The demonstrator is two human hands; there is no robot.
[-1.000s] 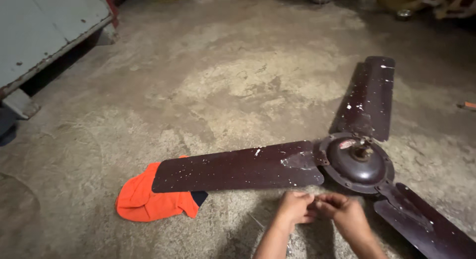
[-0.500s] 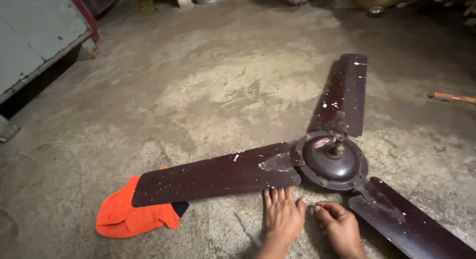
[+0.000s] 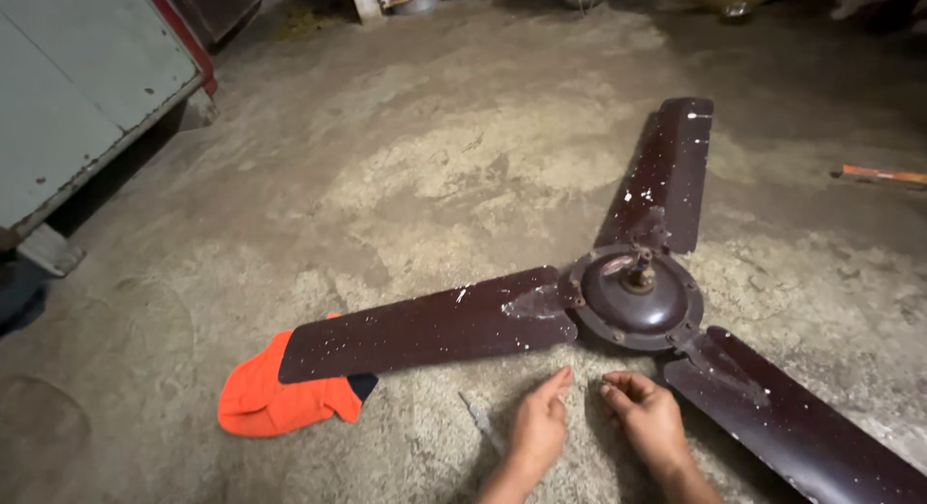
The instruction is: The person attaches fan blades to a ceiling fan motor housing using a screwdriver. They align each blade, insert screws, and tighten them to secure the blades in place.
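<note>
Two bare hands (image 3: 594, 422) & forearms (no sleeves, gloves, rings)

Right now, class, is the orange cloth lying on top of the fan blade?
No, the orange cloth lies on the floor with the left fan blade's tip resting over it.

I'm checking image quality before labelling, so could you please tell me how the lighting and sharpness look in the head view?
Head view: dim, uneven light, brightest on the concrete floor mid-frame, corners falling dark; the ceiling fan is sharp with mild sheen on its hub; the left hand and right hand are slightly soft, casting faint shadows.
</note>
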